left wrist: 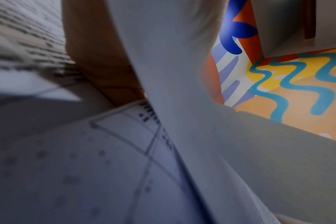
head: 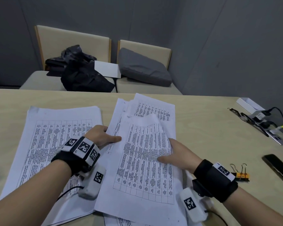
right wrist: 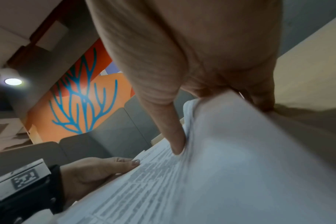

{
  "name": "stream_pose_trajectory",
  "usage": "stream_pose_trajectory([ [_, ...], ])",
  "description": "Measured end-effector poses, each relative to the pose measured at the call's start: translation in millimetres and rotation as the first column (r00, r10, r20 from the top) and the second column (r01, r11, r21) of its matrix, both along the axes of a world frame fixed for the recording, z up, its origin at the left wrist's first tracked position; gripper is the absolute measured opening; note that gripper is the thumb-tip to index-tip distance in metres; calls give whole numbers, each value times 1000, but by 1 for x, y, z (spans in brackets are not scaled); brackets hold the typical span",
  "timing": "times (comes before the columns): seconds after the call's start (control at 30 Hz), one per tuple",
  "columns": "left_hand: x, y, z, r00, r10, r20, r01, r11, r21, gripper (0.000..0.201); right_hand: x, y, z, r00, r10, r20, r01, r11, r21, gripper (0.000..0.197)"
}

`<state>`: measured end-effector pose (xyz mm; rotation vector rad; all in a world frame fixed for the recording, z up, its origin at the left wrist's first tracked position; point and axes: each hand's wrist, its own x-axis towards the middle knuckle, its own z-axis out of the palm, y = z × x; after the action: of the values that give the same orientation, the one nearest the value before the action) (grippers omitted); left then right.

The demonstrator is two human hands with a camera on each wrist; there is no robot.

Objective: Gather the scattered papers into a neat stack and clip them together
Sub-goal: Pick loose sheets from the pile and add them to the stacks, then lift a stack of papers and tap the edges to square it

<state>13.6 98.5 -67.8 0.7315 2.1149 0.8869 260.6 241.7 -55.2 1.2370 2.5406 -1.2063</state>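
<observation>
A squared pile of printed table sheets [head: 55,144] lies on the left of the table. Beside it, a loose bunch of sheets [head: 142,160] is held at both sides. My left hand [head: 111,136] pinches its left edge, thumb on top and fingers underneath. My right hand [head: 168,152] grips the right edge the same way, with the thumb [right wrist: 175,136] pressing on the print. The top sheet bulges upward at its far end. More sheets [head: 153,108] fan out crookedly behind. Two small binder clips [head: 240,173] lie to the right of my right wrist. The left wrist view shows only blurred paper [left wrist: 173,75] close up.
A black phone [head: 278,167] lies near the right edge of the table [head: 211,121]. Farther back on the right are a white box [head: 250,105], dark cables and a power strip [head: 268,129]. Behind the table, a bench holds dark clothes [head: 82,72] and a grey cushion [head: 144,67].
</observation>
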Motion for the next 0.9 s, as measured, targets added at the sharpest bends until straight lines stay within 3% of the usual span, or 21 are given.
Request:
stream_pose_trajectory([
  [0.17,0,0,0,1000,-9,-4,10,1000,5,34,0,11,11,976,-175,-128,168,983,-69,71],
  [0.23,-2,-2,0,1000,-19,-5,19,1000,0,36,1,18,16,948,-250,-199,208,956,-206,54],
  [0.33,-2,-2,-1,999,-35,10,35,999,-2,39,3,30,12,923,-334,-193,272,918,-287,48],
  [0.5,1,-1,2,999,-38,-36,38,999,-10,35,0,32,5,944,-285,-169,224,924,-310,28],
  [0.67,5,1,10,994,-108,-17,107,994,-37,47,-8,26,-2,957,-208,-202,140,942,-304,35],
  [0.77,9,4,20,993,-110,32,107,991,83,38,-13,24,-2,959,-187,-211,128,956,-265,31],
  [0.83,15,5,31,994,-80,69,60,965,255,28,-14,33,-2,970,-183,-161,159,976,-148,57],
  [0.9,19,4,46,989,-57,136,-6,907,422,28,-14,44,4,953,-253,-167,221,957,-185,90],
])
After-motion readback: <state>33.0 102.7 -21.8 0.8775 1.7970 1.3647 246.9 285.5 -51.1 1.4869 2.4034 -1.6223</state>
